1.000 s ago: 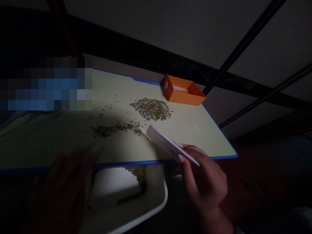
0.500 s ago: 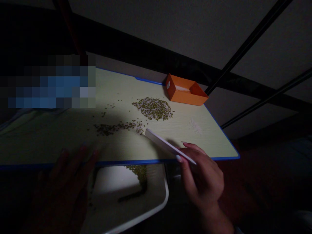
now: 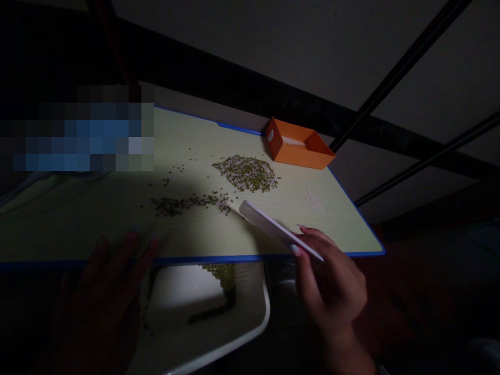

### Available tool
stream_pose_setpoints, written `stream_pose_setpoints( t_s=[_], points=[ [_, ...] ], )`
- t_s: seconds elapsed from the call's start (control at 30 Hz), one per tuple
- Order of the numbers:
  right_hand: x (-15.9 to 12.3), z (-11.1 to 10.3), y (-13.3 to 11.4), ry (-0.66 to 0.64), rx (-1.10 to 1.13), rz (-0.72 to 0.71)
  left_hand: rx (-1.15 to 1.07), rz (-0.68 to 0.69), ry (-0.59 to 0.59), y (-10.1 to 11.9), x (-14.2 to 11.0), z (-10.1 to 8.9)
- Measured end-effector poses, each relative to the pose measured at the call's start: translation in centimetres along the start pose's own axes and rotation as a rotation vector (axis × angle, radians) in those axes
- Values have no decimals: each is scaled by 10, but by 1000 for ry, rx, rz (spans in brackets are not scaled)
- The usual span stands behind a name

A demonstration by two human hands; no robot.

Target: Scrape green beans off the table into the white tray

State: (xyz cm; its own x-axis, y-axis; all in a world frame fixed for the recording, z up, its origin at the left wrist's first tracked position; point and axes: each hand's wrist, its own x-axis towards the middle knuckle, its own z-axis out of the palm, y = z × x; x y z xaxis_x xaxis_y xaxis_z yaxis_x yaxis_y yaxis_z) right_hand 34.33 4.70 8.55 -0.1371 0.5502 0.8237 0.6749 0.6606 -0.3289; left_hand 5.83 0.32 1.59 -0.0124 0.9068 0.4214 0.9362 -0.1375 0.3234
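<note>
My right hand (image 3: 332, 281) pinches a thin, flat white strip (image 3: 279, 229) between thumb and fingers, over the front of the pale green tabletop (image 3: 332, 219). The strip's far end points toward a dark band of scattered green beans (image 3: 172, 204), just right of it and apart from most of them. Behind lies a rounder pile of green beans mixed with pale grains (image 3: 250, 174). In deep shadow, my left hand (image 3: 105, 291) has its fingers spread over the table's front edge and holds nothing visible.
An orange open box (image 3: 302, 156) with pale grains in it stands at the back right. A small pale powdery patch (image 3: 313, 202) lies before it. Below the front edge is a white tub (image 3: 250, 323) containing green beans. A blurred blue patch (image 3: 101, 130) covers the back left.
My right hand has drawn the white strip a little to the right, so its tip is farther from the scattered beans. My left hand has stayed nearly still.
</note>
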Motion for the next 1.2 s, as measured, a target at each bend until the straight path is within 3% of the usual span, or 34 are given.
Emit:
stream_pose_setpoints(
  t_s=[0.37,0.57,0.8,1.2],
  points=[
    [-2,-2,-3,-37,30,-21,-34,-17,1,-3,0,0],
    [-4,-3,-1,44,18,-7,-19,-32,-16,-3,-1,1],
    [-3,-1,-1,-20,10,-23,-30,-53,-24,-1,0,1],
    [-1,-1,-3,-24,45,-53,-8,-69,-51,0,1,-2]
  ],
)
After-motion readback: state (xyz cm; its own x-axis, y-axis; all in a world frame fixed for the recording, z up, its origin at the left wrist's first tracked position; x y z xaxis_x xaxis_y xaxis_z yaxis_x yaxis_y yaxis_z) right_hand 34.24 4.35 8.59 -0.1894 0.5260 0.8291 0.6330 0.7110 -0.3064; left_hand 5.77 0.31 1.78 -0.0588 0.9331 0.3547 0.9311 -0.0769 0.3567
